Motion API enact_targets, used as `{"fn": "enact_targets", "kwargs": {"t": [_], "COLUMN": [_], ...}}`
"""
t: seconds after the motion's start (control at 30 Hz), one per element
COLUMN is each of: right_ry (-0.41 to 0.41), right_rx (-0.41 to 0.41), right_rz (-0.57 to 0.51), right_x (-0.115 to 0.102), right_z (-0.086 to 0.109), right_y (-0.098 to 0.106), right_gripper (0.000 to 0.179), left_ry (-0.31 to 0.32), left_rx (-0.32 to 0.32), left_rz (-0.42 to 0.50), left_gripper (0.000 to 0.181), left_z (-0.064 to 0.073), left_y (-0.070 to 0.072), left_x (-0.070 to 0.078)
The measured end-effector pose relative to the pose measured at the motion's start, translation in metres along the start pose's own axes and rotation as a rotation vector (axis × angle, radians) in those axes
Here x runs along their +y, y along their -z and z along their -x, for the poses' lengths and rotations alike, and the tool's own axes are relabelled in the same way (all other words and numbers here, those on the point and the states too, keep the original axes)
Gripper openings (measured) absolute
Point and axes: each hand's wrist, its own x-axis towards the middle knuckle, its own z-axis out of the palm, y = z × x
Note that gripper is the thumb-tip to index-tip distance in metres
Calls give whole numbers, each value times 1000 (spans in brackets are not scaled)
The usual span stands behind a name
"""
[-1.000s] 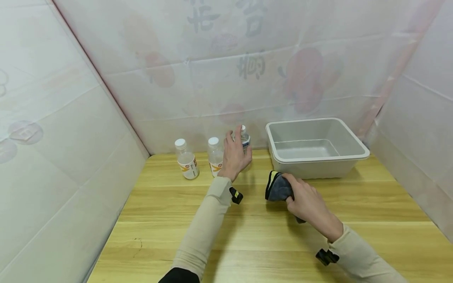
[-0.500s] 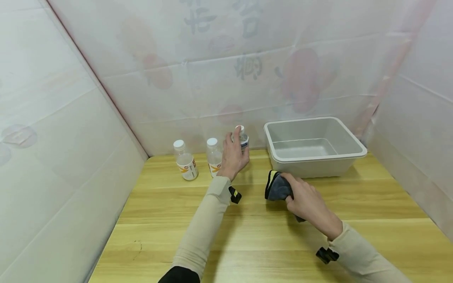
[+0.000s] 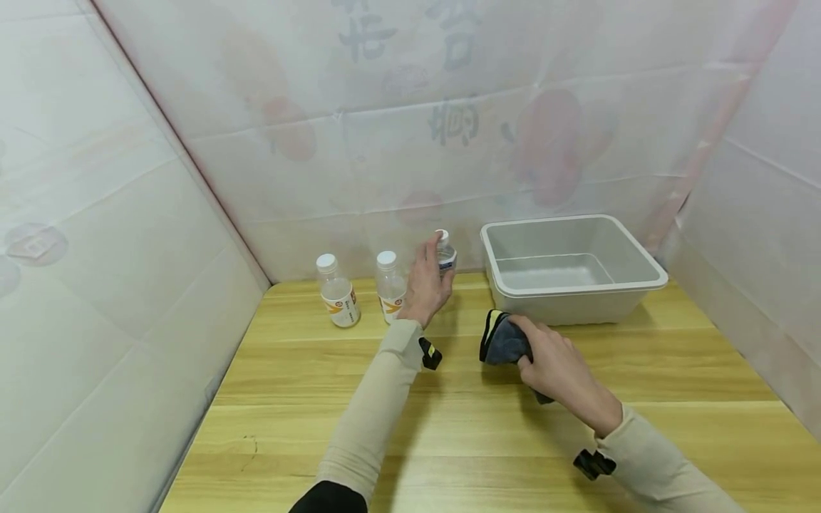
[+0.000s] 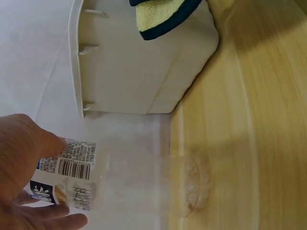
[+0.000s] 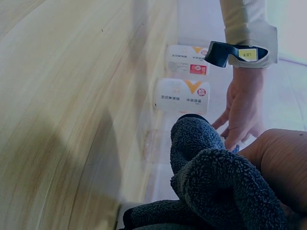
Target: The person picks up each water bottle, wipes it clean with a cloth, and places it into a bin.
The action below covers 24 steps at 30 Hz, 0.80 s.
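At the back of the table, my left hand (image 3: 426,288) grips a clear plastic bottle (image 3: 446,258) with a white cap. In the left wrist view, thumb and fingers curl round the bottle's printed label (image 4: 76,167), and its clear base stands on the wood. To the left are two more clear bottles, one (image 3: 390,285) close beside the left wrist and one (image 3: 338,298) farther out, both upright with white caps and orange-and-white labels. My right hand (image 3: 564,367) holds a bunched grey cloth (image 3: 507,342) with a black-and-yellow edge, just over the table in front of the tub.
A light grey plastic tub (image 3: 580,306) stands at the back right, with nothing visible inside. Pale printed sheeting (image 3: 359,178) hangs behind and on both sides of the wooden table (image 3: 288,406).
The left hand has shifted slightly about the bottle, its thumb and fingers now closer around it. The right hand and cloth stay in place; the head view drifts a little.
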Motion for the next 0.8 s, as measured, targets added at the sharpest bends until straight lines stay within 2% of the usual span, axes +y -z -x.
{"fn": "enact_targets", "kwargs": {"t": [0.23,0.6,0.8], "right_ry": [2,-7,-4], "right_rx": [-1,-15,-11], "right_rz": [-6,-20,-31], "right_x": [-1,-3,-4], "right_z": [0,-5,-8], "right_y": [1,6,7], "right_gripper": [65,67,65], "left_ry": [-11,-93,-95], "left_rx": [29,95,83], "left_rz": [23,-51,-60], "left_gripper": [76,72,71], "left_z": [4,13,21], "left_y": [-4,-7,-2], "left_x": [1,-1,-2]}}
